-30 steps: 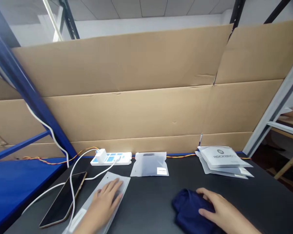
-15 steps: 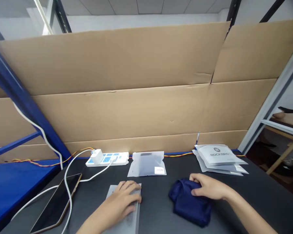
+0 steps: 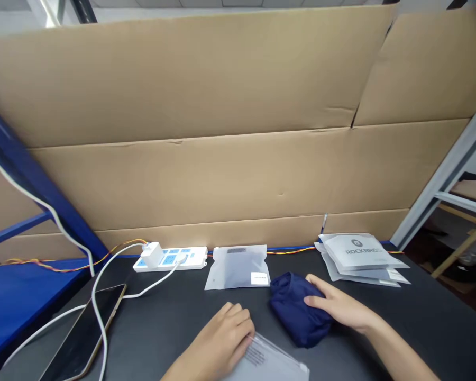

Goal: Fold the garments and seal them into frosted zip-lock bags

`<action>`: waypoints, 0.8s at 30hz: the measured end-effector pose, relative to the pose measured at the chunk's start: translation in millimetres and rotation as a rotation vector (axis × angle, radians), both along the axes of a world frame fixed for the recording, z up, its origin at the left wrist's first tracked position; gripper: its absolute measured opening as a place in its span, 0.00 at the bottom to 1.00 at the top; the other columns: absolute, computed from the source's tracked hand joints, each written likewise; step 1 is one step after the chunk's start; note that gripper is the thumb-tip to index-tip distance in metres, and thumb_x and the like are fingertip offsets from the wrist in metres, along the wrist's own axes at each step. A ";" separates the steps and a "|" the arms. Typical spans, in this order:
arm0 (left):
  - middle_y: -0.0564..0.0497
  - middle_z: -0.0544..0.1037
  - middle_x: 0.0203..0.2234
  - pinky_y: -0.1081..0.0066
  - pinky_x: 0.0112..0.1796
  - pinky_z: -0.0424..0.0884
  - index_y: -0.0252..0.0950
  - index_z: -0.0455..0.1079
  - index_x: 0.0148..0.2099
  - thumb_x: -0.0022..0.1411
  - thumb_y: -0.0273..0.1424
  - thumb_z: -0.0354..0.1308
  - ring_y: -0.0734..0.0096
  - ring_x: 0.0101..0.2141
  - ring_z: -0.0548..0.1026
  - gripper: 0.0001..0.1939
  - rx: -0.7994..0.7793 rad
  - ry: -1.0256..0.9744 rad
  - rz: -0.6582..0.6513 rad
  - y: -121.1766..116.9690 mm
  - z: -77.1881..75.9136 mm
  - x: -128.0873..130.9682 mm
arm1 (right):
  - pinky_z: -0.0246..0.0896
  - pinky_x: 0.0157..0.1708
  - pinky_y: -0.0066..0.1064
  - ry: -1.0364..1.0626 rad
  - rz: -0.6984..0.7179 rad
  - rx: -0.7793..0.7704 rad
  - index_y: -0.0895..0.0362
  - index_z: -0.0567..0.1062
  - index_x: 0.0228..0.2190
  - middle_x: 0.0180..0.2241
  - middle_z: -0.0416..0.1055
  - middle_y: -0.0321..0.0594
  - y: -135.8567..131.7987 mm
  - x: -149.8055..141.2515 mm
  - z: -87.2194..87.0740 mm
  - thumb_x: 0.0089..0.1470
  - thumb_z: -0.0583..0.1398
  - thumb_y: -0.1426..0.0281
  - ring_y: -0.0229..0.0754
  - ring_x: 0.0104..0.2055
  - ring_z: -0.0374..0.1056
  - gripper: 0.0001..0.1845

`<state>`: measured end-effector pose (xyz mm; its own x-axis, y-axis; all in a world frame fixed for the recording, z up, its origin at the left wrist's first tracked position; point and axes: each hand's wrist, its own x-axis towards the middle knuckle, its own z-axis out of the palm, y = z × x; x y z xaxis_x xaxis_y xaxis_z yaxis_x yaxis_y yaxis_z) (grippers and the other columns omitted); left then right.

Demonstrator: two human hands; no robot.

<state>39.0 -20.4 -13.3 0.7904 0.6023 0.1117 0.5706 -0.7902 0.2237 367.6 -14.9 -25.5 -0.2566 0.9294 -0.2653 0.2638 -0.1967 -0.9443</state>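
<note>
Folded dark navy fabric [image 3: 297, 312] lies bunched on the black table, right of centre. My right hand [image 3: 337, 304] grips its right side, thumb on top and fingers behind. At the lower middle, my left hand [image 3: 226, 338] has its fingers curled over the edge of a frosted zip bag [image 3: 273, 362]. The bag has a slider along its top edge and small printed text; its lower part runs out of view. Both hands are apart, with the fabric just beyond the bag.
Another frosted bag [image 3: 238, 267] with a white label lies at the back. Several ROCKBROS-printed bags [image 3: 357, 259] are stacked back right. A power strip [image 3: 174, 259], white cable [image 3: 99, 312] and phone [image 3: 87, 333] are on the left. A cardboard wall [image 3: 206, 180] closes off the back.
My left hand has brought the zip bag rightward from beside the phone, and the bag now lies turned the other way. My right hand has shifted the navy fabric slightly away from me.
</note>
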 end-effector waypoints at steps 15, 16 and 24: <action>0.55 0.73 0.32 0.63 0.50 0.59 0.40 0.64 0.39 0.71 0.24 0.49 0.69 0.35 0.69 0.07 -0.152 -0.082 0.017 -4.0 7.3 1.5 | 0.59 0.58 0.41 0.371 0.128 -0.020 0.52 0.72 0.51 0.47 0.74 0.39 -11.3 -53.3 -5.6 0.47 0.70 0.64 0.52 0.58 0.64 0.29; 0.56 0.74 0.32 0.62 0.50 0.58 0.40 0.64 0.40 0.71 0.25 0.50 0.69 0.34 0.70 0.06 -0.146 -0.092 0.020 -3.8 6.5 1.6 | 0.58 0.58 0.41 0.363 0.139 -0.051 0.52 0.72 0.50 0.46 0.74 0.38 -11.3 -49.7 -5.1 0.47 0.70 0.65 0.51 0.57 0.64 0.28; 0.56 0.74 0.31 0.64 0.45 0.56 0.39 0.64 0.39 0.72 0.28 0.52 0.70 0.31 0.69 0.05 -0.034 -0.134 -0.011 -6.4 0.7 6.5 | 0.58 0.56 0.39 0.457 0.073 -0.105 0.51 0.73 0.47 0.46 0.73 0.37 -12.9 -57.6 -15.2 0.47 0.69 0.67 0.48 0.55 0.65 0.24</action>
